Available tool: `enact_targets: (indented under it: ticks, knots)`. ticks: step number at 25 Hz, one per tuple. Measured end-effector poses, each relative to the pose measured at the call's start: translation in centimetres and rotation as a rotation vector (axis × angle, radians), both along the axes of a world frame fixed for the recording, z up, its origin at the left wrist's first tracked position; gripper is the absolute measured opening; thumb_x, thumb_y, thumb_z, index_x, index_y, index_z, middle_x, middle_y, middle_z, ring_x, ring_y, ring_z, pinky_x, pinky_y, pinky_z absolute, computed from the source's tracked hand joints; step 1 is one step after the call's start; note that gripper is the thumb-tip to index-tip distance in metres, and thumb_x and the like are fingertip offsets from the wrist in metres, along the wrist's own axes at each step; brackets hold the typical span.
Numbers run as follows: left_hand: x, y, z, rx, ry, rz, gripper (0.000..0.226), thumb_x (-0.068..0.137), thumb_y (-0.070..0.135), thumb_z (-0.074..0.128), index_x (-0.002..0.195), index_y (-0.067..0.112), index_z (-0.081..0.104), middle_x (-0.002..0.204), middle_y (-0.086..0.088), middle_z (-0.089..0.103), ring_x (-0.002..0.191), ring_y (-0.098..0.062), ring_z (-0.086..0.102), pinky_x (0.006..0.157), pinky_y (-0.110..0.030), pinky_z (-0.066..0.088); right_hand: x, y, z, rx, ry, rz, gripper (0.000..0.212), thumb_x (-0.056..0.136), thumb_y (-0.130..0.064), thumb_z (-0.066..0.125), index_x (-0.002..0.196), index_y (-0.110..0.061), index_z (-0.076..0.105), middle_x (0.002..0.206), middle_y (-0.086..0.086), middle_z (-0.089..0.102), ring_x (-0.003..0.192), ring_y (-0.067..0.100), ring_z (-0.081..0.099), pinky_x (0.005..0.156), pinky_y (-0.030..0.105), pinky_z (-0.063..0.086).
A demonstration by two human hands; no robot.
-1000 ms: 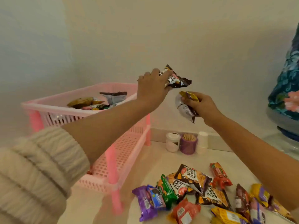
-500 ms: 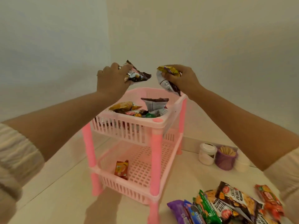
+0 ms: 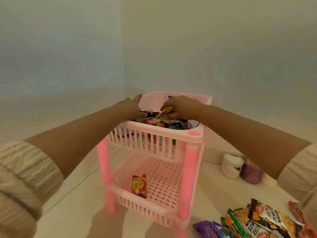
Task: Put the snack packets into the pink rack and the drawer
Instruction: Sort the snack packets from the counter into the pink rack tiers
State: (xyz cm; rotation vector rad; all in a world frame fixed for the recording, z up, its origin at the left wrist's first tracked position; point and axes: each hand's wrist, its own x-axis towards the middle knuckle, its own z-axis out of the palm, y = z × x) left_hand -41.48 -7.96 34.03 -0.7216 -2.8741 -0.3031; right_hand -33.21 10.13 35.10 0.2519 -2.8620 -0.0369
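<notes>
The pink rack [image 3: 154,134] has two tiers and stands in the corner of the pale counter. Its top basket holds several snack packets [image 3: 173,125]. My left hand [image 3: 130,107] reaches over the basket's left side with its fingers stretched toward the far rim. A dark brown packet [image 3: 148,114] lies in the basket at its thumb. My right hand [image 3: 183,106] is down in the basket, its fingers curled round a yellow and silver packet [image 3: 164,113]. One orange-red packet [image 3: 139,186] lies on the lower shelf.
A heap of loose snack packets [image 3: 260,219] lies on the counter at the lower right. A white jar [image 3: 231,164] and a purple cup [image 3: 251,172] stand by the wall to the right of the rack. Walls close in behind and to the left.
Both hands dropped from above the rack into its top basket. The dark packet now lies among the others. My view has swung left and down, centring the rack.
</notes>
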Motion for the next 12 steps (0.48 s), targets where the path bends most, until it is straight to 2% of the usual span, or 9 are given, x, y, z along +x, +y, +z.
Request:
enact_targets:
  ticks: [3,5,7,9,12]
  knots:
    - [-0.3,1.0,-0.4,-0.202,-0.171,0.016,0.093,0.080,0.066,0.048,0.147,0.026,-0.001,0.153,-0.014,0.022,0.135,-0.033,0.030,0.106,-0.044,0.031,-1.4,1.4,-0.7,-0.001,-0.163,-0.147,0.064,0.085,-0.051,0.055,0.138,-0.023,0.036,0.144,0.006,0.040,0.128,0.027,0.041,0.105,0.039,0.036]
    - [-0.3,1.4,-0.5,-0.309,-0.192,0.006,0.094,0.078,0.071,0.041,0.147,0.026,-0.005,0.154,-0.013,0.015,0.138,-0.033,0.024,0.108,-0.044,0.027,-2.2,2.0,-1.2,-0.048,-0.304,-0.186,0.076,0.085,-0.059,0.045,0.145,-0.019,0.019,0.154,0.006,0.022,0.139,0.026,0.024,0.114,0.042,0.023]
    - [-0.5,1.6,-0.5,-0.350,-0.201,-0.005,0.094,0.078,0.072,0.037,0.147,0.026,-0.007,0.155,-0.014,0.012,0.139,-0.033,0.021,0.109,-0.044,0.024,-2.9,2.3,-1.4,-0.098,-0.390,-0.186,0.081,0.086,-0.063,0.035,0.147,-0.017,0.009,0.157,0.006,0.011,0.143,0.024,0.014,0.117,0.042,0.015]
    - [-1.0,1.7,-0.6,-0.367,-0.216,-0.013,0.096,0.077,0.074,0.036,0.146,0.026,-0.009,0.155,-0.014,0.012,0.139,-0.034,0.021,0.109,-0.045,0.024,-3.1,2.4,-1.5,-0.093,-0.428,-0.192,0.082,0.086,-0.065,0.029,0.147,-0.017,0.005,0.157,0.005,0.008,0.144,0.023,0.011,0.117,0.044,0.013]
    - [-1.4,1.5,-0.7,-0.345,-0.228,-0.014,0.095,0.076,0.075,0.035,0.146,0.028,-0.009,0.155,-0.013,0.012,0.140,-0.034,0.020,0.111,-0.047,0.023,-3.2,2.5,-1.5,-0.084,-0.425,-0.214,0.079,0.086,-0.066,0.024,0.147,-0.018,0.009,0.157,0.005,0.011,0.143,0.023,0.013,0.117,0.046,0.012]
